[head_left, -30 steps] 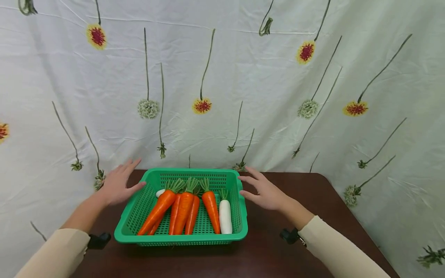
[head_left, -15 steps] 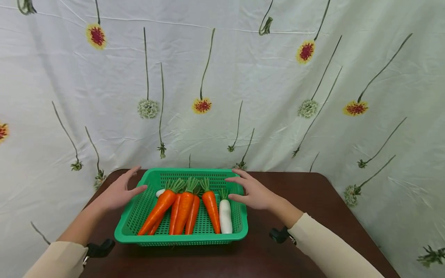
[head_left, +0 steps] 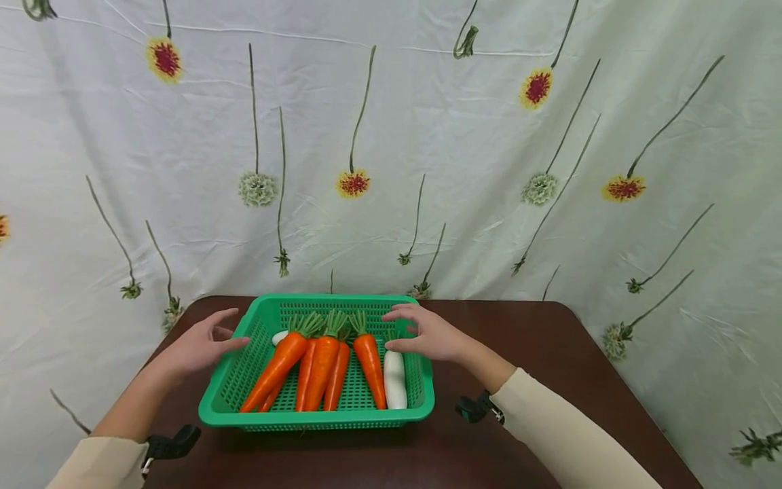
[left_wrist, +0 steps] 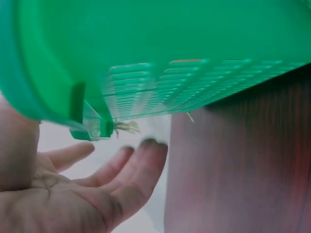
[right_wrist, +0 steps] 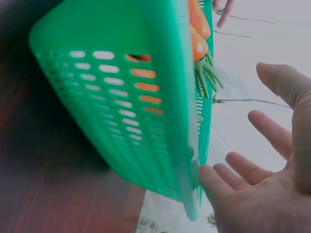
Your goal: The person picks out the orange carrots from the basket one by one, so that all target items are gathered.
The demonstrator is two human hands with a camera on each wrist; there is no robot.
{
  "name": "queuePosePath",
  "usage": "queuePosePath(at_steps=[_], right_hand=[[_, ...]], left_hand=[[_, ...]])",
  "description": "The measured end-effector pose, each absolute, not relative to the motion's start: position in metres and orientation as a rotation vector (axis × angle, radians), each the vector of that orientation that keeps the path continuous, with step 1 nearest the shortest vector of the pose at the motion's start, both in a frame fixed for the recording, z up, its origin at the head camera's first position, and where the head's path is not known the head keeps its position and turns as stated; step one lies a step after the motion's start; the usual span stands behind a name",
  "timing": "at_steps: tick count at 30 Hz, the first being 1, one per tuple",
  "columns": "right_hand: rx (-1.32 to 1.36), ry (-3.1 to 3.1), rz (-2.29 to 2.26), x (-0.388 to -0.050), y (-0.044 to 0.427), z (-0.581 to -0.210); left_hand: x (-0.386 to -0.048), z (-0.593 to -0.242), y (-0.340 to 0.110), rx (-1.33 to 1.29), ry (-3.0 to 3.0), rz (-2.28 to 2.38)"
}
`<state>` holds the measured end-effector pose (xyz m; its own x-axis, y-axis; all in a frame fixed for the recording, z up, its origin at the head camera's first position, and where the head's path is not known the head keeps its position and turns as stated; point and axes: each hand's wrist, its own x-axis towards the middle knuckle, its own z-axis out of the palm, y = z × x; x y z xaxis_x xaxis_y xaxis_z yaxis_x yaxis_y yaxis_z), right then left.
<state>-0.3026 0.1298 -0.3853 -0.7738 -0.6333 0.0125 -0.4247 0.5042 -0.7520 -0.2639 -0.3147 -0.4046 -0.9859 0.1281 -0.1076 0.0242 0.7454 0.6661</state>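
A green plastic basket [head_left: 318, 420] holds several orange carrots [head_left: 324, 370] with green tops, a white radish [head_left: 395, 380] at its right end and a small white piece [head_left: 280, 337] at the upper left. My left hand [head_left: 201, 344] is at the basket's left rim with fingers loosely bent, holding nothing. Over the right rim, my right hand [head_left: 430, 333] hovers above the radish top, fingers spread and holding nothing. In the left wrist view, the palm [left_wrist: 82, 194] faces the basket's side wall [left_wrist: 194, 34]; the right wrist view has spread fingers [right_wrist: 243, 170] beside the rim.
The basket stands on a dark brown table [head_left: 519, 407]. Behind and right of the table hangs a white cloth [head_left: 464, 136] with printed flowers. Dark wrist devices sit on the left wrist [head_left: 174, 443] and right wrist [head_left: 475, 409].
My right hand has moved left, from beside the basket to over its right end. The left hand has lowered slightly at the left rim, its fingers more bent. The basket stays in place.
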Motion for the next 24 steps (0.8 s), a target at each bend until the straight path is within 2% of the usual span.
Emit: queuePosePath(at_steps=[11,24], right_hand=[[-0.646,2.4,-1.248,-0.312,0.11,-0.383],[-0.449,2.192,-1.424,-0.319,0.088,-0.387]], left_hand=[[-0.259,-0.409,-0.322,0.091,2.452,1.464],[-0.261,-0.41,-0.323,0.119,2.35,1.574]])
